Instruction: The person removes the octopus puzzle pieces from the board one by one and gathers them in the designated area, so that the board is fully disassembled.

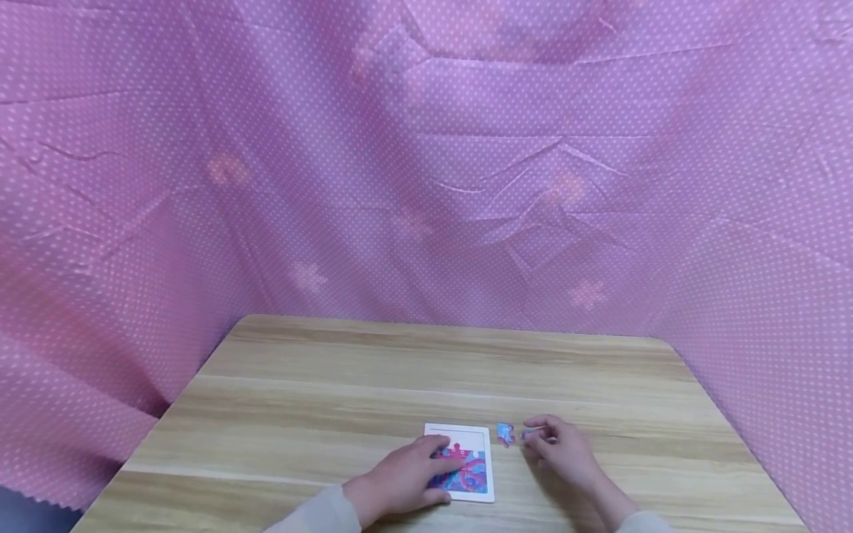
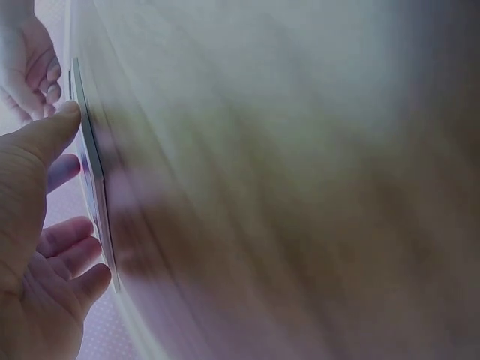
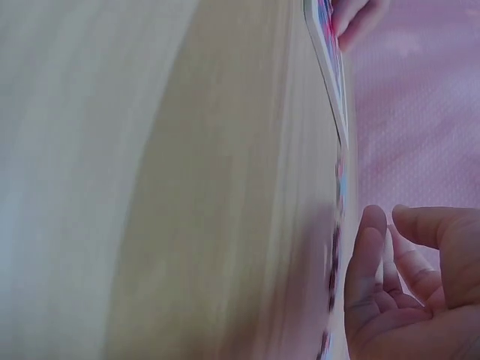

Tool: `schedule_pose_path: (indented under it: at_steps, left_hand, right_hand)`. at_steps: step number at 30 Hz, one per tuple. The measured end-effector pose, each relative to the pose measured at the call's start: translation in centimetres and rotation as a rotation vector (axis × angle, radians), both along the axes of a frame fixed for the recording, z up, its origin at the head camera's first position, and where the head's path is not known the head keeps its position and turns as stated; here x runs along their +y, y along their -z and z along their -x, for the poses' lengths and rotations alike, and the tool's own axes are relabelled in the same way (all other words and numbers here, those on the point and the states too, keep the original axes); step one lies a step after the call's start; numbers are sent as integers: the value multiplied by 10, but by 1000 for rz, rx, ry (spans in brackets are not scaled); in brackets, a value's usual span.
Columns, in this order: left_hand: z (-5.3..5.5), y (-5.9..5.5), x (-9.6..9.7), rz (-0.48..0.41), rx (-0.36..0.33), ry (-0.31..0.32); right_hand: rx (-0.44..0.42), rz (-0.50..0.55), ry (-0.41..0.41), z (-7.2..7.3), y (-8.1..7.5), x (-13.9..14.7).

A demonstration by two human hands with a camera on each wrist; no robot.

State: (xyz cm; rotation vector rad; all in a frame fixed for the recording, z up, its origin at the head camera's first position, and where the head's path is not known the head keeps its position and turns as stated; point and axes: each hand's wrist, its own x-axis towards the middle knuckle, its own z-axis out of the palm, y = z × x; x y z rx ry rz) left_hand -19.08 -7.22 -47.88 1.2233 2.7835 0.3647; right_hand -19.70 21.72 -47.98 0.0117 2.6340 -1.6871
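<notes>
A white-framed jigsaw puzzle (image 1: 492,474) lies on the table, its lower part filled with pink and blue pieces and its upper part showing white. My left hand (image 1: 406,474) rests on its left side with fingers spread over the picture. A loose puzzle piece (image 1: 505,434) lies just right of the frame. Beside it, my right hand (image 1: 560,450) hovers with bent fingers, its fingertips near another small piece (image 1: 526,434) that is partly covered. In the right wrist view, thumb and fingers come close with nothing visible between them, and loose pieces (image 3: 335,247) lie on the table beyond.
The wood-grain table (image 1: 300,400) has rounded far corners. Pink dotted cloth (image 1: 426,185) hangs behind it and along both sides.
</notes>
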Motion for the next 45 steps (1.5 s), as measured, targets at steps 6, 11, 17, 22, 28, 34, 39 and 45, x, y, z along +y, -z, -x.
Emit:
schedule_pose_path:
  at_steps: [6, 11, 17, 22, 28, 34, 39, 45]
  left_hand:
    - [-3, -1, -15, -31, 31, 24]
    - [-4, 2, -27, -50, 36, 18]
    - [-4, 5, -37, -79, 14, 19]
    - [-5, 2, -41, -82, -2, 34]
    - [-8, 2, -43, -90, 41, 58]
    - [-12, 0, -42, -87, 93, 74]
    - [-12, 0, -41, -75, 81, 70]
    - [-12, 1, -41, -82, 102, 60]
  right_hand:
    - [2, 49, -97, 1, -1, -19]
    - [-3, 45, -139, 2, -2, -33]
    - [14, 24, -212, 4, -3, -49]
    - [21, -3, -260, 2, -6, -64]
    - [20, 19, -321, 0, -10, -82]
    - [21, -33, -378, -2, -8, -92]
    - [49, -182, -371, -3, -6, -95]
    - [72, -261, -375, -3, -6, -100]
